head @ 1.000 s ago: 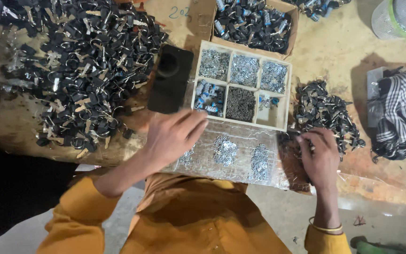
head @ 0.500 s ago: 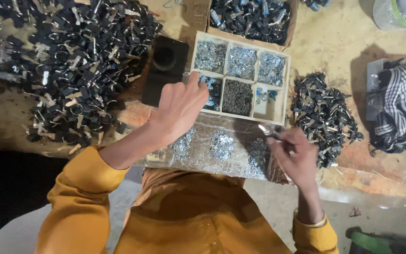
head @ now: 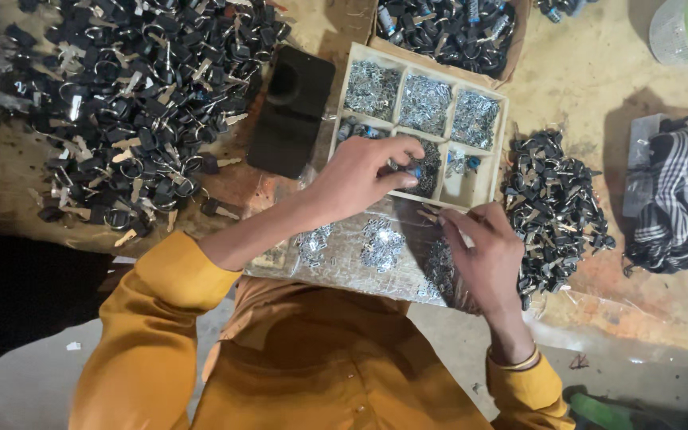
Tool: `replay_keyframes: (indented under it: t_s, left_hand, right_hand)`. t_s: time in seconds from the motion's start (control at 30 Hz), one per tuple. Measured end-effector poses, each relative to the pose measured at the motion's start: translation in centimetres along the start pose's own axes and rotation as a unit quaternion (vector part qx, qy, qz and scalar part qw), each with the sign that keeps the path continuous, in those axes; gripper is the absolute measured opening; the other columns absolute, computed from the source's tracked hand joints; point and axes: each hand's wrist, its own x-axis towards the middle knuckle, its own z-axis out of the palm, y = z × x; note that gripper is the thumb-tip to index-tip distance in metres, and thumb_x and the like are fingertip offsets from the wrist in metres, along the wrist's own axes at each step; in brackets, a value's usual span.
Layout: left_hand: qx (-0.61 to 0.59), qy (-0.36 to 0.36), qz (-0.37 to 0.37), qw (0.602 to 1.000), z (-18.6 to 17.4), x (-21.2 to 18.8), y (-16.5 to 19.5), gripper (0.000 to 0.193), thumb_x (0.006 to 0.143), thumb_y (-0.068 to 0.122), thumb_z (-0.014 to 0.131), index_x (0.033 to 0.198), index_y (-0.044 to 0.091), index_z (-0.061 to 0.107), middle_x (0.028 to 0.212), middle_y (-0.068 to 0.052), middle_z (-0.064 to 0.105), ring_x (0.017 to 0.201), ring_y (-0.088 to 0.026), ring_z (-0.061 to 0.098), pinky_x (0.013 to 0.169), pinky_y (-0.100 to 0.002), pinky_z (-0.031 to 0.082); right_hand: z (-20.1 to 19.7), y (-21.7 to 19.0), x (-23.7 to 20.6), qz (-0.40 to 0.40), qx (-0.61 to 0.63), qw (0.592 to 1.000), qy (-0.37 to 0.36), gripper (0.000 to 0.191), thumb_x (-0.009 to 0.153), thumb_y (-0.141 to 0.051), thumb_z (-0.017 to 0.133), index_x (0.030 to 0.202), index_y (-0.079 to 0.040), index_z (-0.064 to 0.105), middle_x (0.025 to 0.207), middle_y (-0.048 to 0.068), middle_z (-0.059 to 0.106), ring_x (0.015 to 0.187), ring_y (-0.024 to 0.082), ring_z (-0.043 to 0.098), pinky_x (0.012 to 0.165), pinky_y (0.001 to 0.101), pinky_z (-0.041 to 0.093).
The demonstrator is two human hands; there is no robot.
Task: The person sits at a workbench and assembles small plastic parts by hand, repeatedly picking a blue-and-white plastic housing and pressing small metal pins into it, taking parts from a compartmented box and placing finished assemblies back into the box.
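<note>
A wooden tray point(head: 501, 147) with six compartments holds small silver parts and a few blue ones. My left hand point(head: 356, 175) reaches into its lower row, thumb and fingers pinching a small blue part point(head: 414, 171). My right hand point(head: 483, 251) hovers just below the tray's near edge. It holds a small metal key piece point(head: 431, 215) between thumb and fingers. Under both hands lies a clear plastic sheet point(head: 336, 275) with little heaps of silver parts.
A large heap of black-headed keys point(head: 137, 103) covers the left of the bench, and a smaller heap point(head: 555, 203) lies at the right. A black block point(head: 292, 111), a cardboard box of dark parts point(head: 447, 32) and a checked cloth point(head: 682, 199) surround the tray.
My left hand has moved up from the plastic sheet into the tray. My right hand has left the right-hand heap and come toward the tray with a metal piece.
</note>
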Motion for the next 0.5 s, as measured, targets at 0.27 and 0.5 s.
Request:
replay_keyframes:
  t_s: [0.27,0.5]
  left_hand:
    - [-0.114,0.034,-0.091,0.989,0.9,-0.5,-1.8,0.024,0.088,0.003,0.08,0.111,0.003,0.074,0.106,-0.011,0.079,0.097,-0.018,0.08,0.082,-0.029,0.064]
    - [-0.125,0.068,-0.077,0.987,1.0,-0.8,-1.5,0.025,0.091,0.003,0.078,0.114,0.001,0.073,0.105,-0.01,0.08,0.095,-0.014,0.078,0.083,-0.028,0.064]
  right_hand:
    - [1.4,0.5,6.3,-0.038,0.047,0.996,-0.069,0.014,0.088,-0.016,0.082,0.1,-0.009,0.079,0.084,0.01,0.063,0.072,0.027,0.064,0.065,0.0383,0.05]
    - [2.2,1.5,8.3,-0.035,0.123,0.986,-0.103,0.013,0.087,-0.009,0.08,0.099,-0.005,0.074,0.087,0.009,0.066,0.078,0.026,0.068,0.069,0.0386,0.052]
